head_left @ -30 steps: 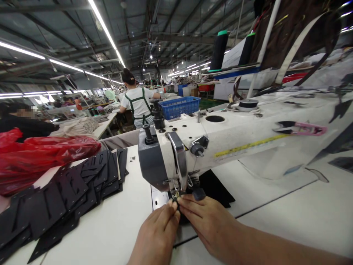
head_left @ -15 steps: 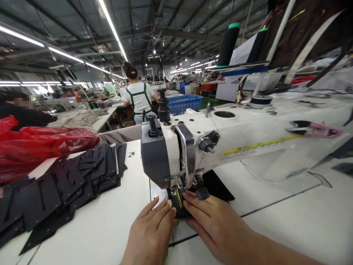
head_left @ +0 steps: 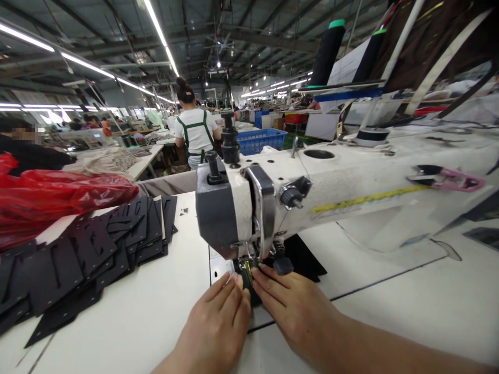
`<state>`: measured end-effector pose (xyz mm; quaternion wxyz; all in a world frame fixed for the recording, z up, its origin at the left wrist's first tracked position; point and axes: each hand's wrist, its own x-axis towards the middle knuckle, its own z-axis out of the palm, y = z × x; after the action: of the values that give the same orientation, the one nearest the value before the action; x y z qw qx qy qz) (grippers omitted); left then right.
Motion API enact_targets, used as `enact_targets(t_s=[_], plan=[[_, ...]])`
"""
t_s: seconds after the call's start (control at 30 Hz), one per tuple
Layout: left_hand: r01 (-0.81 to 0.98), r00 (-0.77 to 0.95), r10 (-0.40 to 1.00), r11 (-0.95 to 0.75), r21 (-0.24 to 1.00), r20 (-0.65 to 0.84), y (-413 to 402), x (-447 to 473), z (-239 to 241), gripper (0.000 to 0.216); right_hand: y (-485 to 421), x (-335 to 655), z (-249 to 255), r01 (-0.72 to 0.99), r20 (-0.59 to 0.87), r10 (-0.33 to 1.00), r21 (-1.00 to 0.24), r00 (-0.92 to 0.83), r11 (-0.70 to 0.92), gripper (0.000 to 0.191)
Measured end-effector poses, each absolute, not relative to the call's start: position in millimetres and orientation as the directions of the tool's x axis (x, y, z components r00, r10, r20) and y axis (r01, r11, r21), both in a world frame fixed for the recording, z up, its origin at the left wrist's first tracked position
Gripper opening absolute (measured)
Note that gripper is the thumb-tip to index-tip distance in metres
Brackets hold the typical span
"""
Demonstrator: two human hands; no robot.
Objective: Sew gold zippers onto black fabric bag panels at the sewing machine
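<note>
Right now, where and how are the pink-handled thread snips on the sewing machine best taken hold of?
Probably by the pink handle, with the right hand coming from the near, right side: the handle's end faces right, uncovered, while the dark blades point left along the sewing machine's white arm.

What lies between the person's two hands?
The head view shows a dark piece with a gold strip between the left hand and the right hand.
</note>
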<state>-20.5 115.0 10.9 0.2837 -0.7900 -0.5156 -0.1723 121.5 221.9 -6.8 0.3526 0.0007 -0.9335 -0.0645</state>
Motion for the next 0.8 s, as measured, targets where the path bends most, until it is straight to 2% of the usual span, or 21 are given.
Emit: enact_targets(t_s=[0.37, 0.63, 0.8], plan=[[0.937, 0.348, 0.725, -0.285, -0.201, 0.594, 118.8, -27.0, 3.8, 0.034, 226.6, 115.4, -12.9, 0.073, 0.62, -0.028, 0.136, -0.784, 0.988, 0.029], [0.932, 0.361, 0.742, -0.272, -0.239, 0.565, 122.7, -39.0, -2.1, 0.029, 234.9, 108.3, -26.9, 0.06, 0.563, 0.001, 0.085, -0.826, 0.995, 0.019], [0.944, 0.331, 0.746, -0.257, -0.209, 0.577, 123.8, -38.2, -1.4, 0.029, 236.0, 107.6, -25.6, 0.05, 0.581, 0.001, 0.068, -0.814, 0.996, 0.022]])
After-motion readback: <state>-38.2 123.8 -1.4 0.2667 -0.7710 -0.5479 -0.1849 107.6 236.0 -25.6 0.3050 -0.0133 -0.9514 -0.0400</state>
